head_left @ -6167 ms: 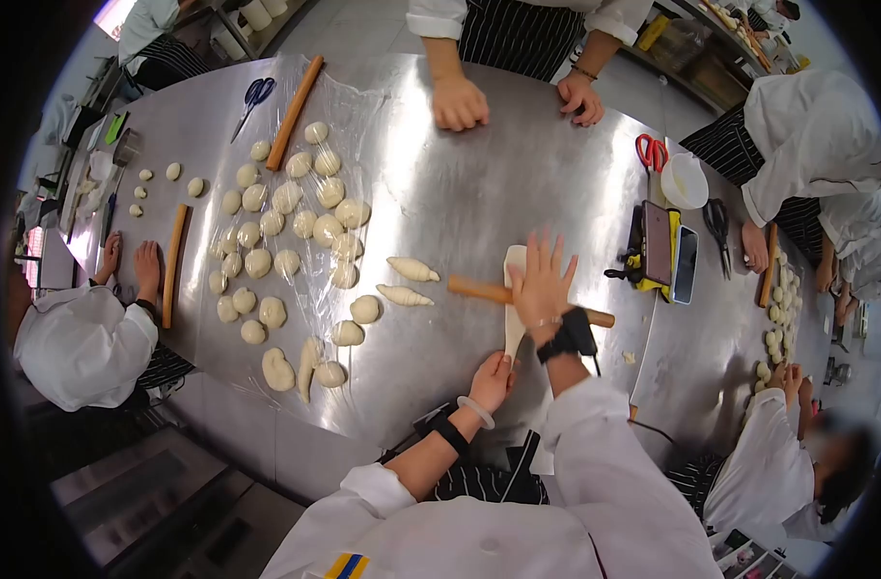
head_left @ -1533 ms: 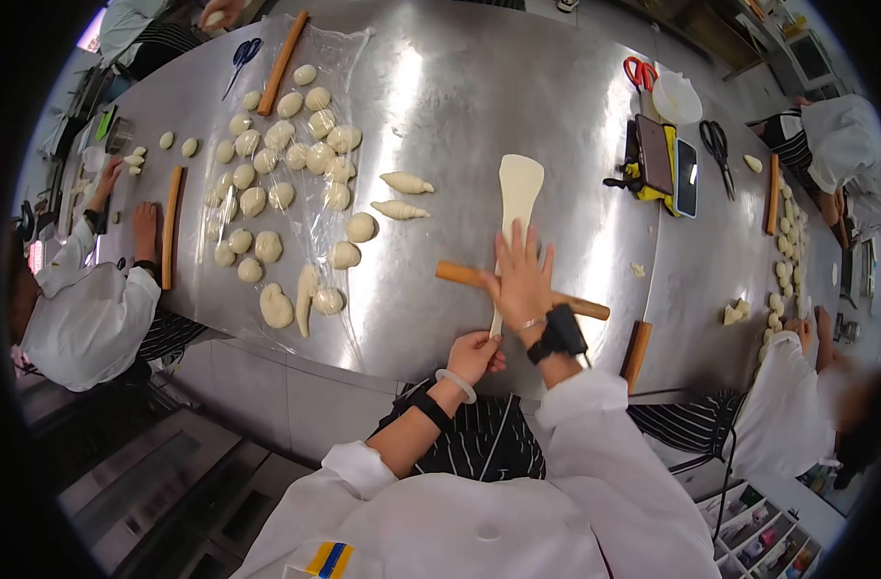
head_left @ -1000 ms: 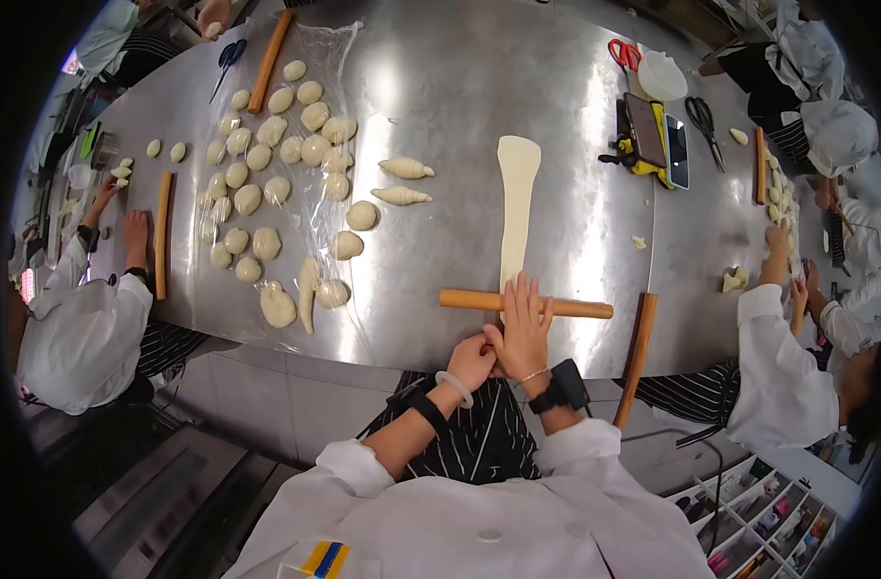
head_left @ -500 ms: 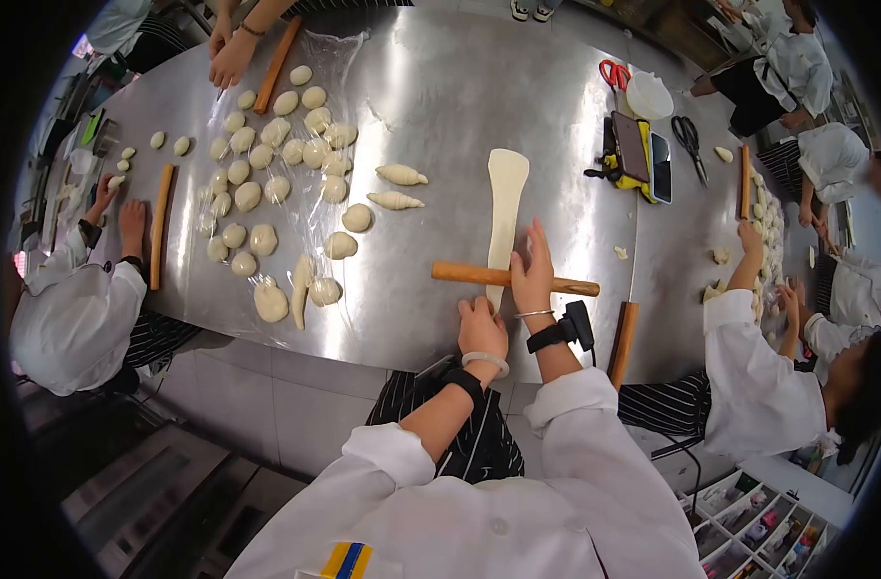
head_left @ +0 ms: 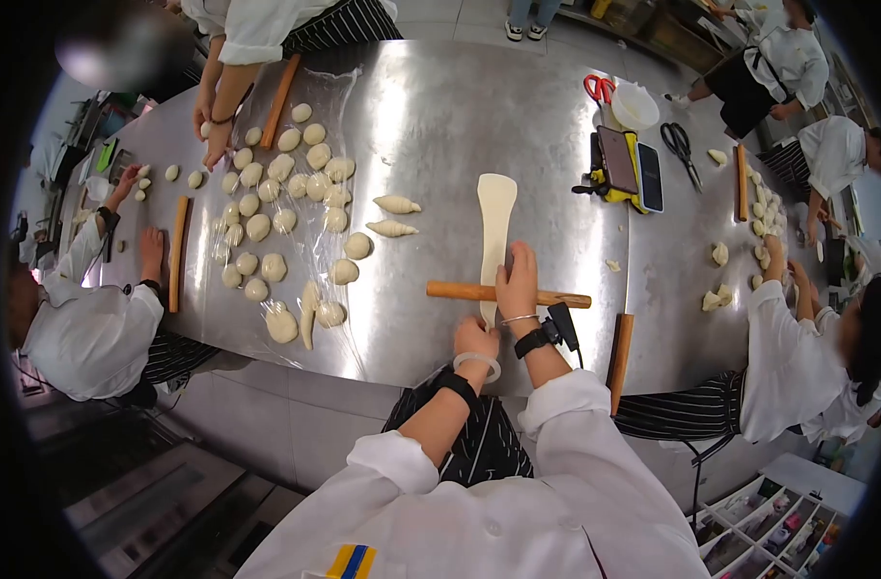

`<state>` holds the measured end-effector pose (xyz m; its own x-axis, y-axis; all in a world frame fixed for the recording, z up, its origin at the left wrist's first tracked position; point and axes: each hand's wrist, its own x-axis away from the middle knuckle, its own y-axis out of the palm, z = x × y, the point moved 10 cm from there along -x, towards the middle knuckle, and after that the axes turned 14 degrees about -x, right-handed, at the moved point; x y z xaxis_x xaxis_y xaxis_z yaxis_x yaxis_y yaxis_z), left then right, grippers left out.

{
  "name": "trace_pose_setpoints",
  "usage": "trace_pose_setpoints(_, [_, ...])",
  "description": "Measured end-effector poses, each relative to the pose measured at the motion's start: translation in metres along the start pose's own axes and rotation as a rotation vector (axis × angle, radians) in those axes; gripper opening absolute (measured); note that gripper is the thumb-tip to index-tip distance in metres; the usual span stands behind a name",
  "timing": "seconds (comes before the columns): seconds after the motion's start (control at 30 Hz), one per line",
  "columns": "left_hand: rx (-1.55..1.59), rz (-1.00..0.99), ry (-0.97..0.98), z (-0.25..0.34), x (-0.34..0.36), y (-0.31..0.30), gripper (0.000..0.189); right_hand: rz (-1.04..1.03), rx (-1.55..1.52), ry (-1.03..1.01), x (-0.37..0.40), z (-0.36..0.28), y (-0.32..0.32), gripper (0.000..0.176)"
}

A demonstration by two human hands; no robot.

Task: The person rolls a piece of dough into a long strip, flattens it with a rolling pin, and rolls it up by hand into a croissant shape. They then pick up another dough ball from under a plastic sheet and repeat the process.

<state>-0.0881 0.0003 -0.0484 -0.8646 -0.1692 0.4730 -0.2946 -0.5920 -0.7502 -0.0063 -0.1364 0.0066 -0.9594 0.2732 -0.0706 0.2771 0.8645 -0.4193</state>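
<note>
A long flat strip of dough (head_left: 495, 214) lies on the steel table, wide and rounded at its far end and narrower towards me. A wooden rolling pin (head_left: 460, 290) crosses the strip near its narrow end. My right hand (head_left: 519, 287) rests on the pin with fingers extended and close together, its palm over the wood. Just nearer to me, my left hand (head_left: 476, 340) has its fingers curled around the near tip of the dough, which they partly hide. Two ridged dough rolls (head_left: 397, 205) sit to the left of the strip.
Several dough balls (head_left: 258, 228) lie at left, many under clear plastic film (head_left: 339, 92). Phones (head_left: 650, 179), scissors (head_left: 682, 150) and a white bowl (head_left: 635, 106) stand at right. Another rolling pin (head_left: 621, 359) lies by the near edge. Co-workers stand around the table.
The view has shifted, so the table sits lower in the picture. My hands hold nearly the same pose on pin and dough. The co-worker at the far left has leaned farther in.
</note>
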Motion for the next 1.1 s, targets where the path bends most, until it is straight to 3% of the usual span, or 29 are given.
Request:
trace_pose_setpoints(0.07, [0.017, -0.071, 0.002, -0.007, -0.009, 0.005, 0.018, -0.009, 0.051, -0.031, -0.001, -0.004, 0.003, 0.045])
trace_pose_setpoints(0.13, [0.037, -0.144, -0.001, -0.011, -0.008, 0.007, 0.017, 0.107, 0.301, 0.098, 0.000, -0.002, -0.005, 0.054])
trace_pose_setpoints(0.2, [-0.102, 0.067, 0.214, 0.005, 0.000, -0.015, 0.017, 0.135, 0.384, 0.032, -0.003, -0.004, -0.001, 0.059])
trace_pose_setpoints(0.23, [-0.111, 0.064, 0.216, 0.003, 0.001, -0.015, 0.017, 0.157, 0.474, -0.033, -0.001, -0.008, 0.001, 0.065])
trace_pose_setpoints(0.3, [0.323, -0.259, -0.017, -0.019, 0.007, 0.012, 0.016, 0.099, 0.501, -0.004, 0.003, -0.004, 0.004, 0.066])
trace_pose_setpoints(0.5, [0.532, -0.566, -0.258, -0.035, 0.033, 0.033, 0.021, -0.134, 0.652, -0.069, 0.078, -0.006, 0.009, 0.066])
trace_pose_setpoints(0.6, [0.533, -0.559, -0.232, -0.041, 0.033, 0.040, 0.022, -0.154, 0.668, -0.061, 0.088, -0.006, 0.011, 0.065])
trace_pose_setpoints(0.77, [0.715, -0.548, -0.229, -0.043, 0.041, 0.052, 0.024, 0.043, 0.596, -0.064, 0.021, -0.010, 0.010, 0.062])
trace_pose_setpoints(0.87, [0.692, -0.528, -0.224, -0.049, 0.044, 0.048, 0.024, -0.118, 0.727, -0.016, 0.064, 0.001, 0.016, 0.066])
trace_pose_setpoints(0.97, [0.614, -0.548, -0.220, -0.048, 0.047, 0.044, 0.025, -0.194, 0.625, 0.033, 0.126, -0.002, 0.005, 0.064])
trace_pose_setpoints(1.03, [0.594, -0.562, -0.216, -0.051, 0.046, 0.045, 0.025, -0.215, 0.606, 0.036, 0.123, -0.006, 0.007, 0.064])
trace_pose_setpoints(1.1, [0.629, -0.619, -0.185, -0.050, 0.047, 0.054, 0.026, -0.104, 0.699, 0.041, 0.085, -0.002, 0.007, 0.064])
